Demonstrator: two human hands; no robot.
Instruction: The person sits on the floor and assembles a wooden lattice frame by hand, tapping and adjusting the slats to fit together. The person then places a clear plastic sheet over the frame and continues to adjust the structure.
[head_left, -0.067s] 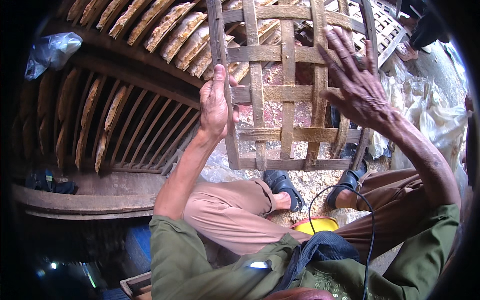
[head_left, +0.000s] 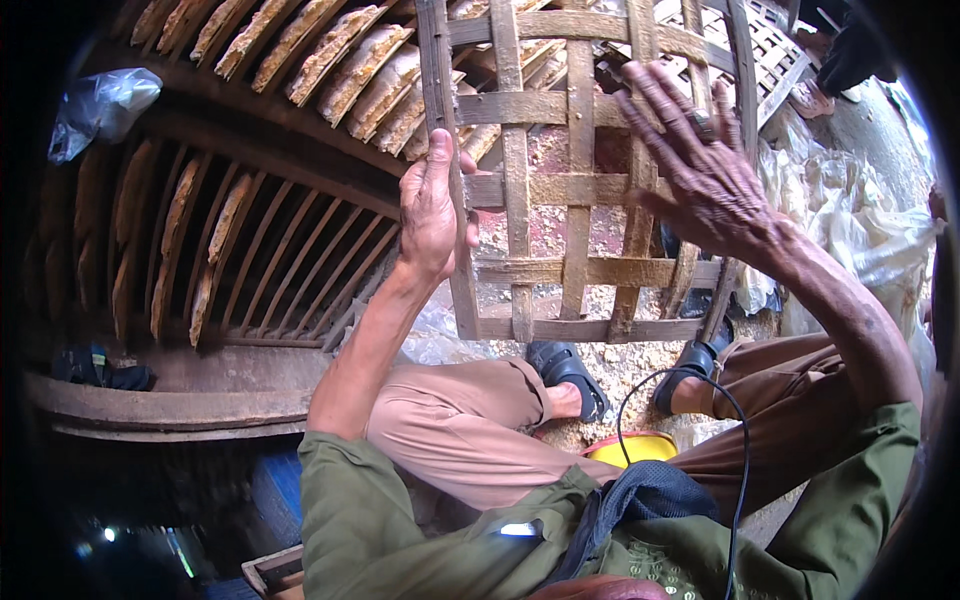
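Note:
A woven lattice tray of flat bamboo slats in a wooden frame stands tilted up in front of me. My left hand grips its left rail, thumb lying along the front and fingertips showing behind. Over the tray's right side is my right hand, fingers spread and palm toward the slats. Whether the palm touches the slats I cannot tell. Pale brown residue coats many of the slats.
Slatted racks at the left hold several crusted trays. Crumpled clear plastic lies at the right. Between my legs sits a yellow basin. Pale crumbs cover the floor. Another lattice tray is at the far right.
My right hand has slid a little to the left across the lattice, fingers still spread. The left hand keeps its hold on the rail.

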